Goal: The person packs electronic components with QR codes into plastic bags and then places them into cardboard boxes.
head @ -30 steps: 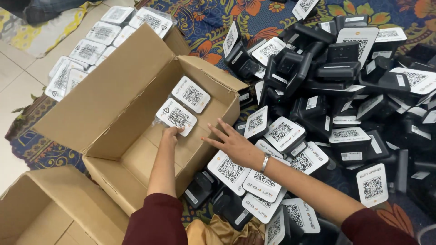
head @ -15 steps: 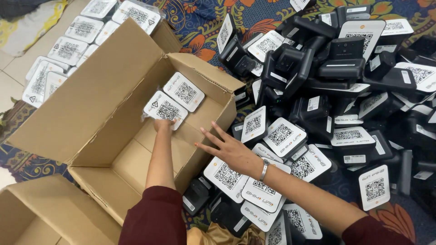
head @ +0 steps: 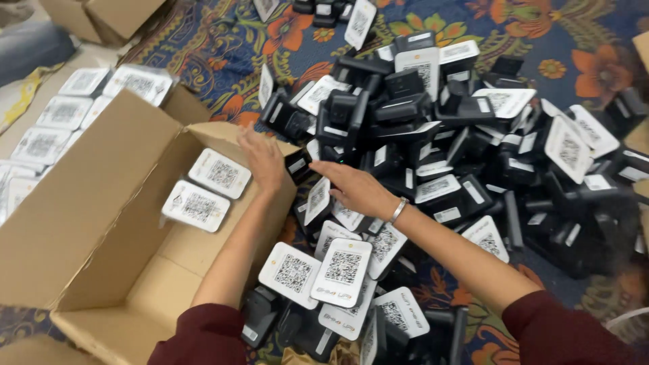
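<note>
Sleeves: dark red, bottom edge of frame, both arms reach up toward centre.
Near stands: white-faced card stands [head: 323, 277] w/ square code prints, lower centre, lying face up on black bases, between the 2 forearms.
Box: open cardboard box [head: 101, 223], left half of frame, flaps up; 2 white stands [head: 208, 189] lean against its inner wall, side by side.
Left hand: left hand [head: 262, 159] at centre-left, over the box's right rim; palm down, fingers together & nearly flat, holds nothing that shows. Just right of the 2 stands in box, not touching them.
Right hand: right hand [head: 357, 189] at centre, wrist w/ thin metal bangle [head: 397, 211]; fingers stretched out flat toward left, resting on the edge of the pile, nothing gripped as far as seen.
Pile: big heap of black stands [head: 460, 135] w/ white faces, centre to right, jumbled, many tilted or on their sides.
Rug: patterned floral rug [head: 541, 40] under the heap, top & right.
Far left: more white stands [head: 88, 94] in clear wrap, laid flat in rows, upper left behind box flap.
Far corner: another cardboard box [head: 115, 13], top left.
</note>
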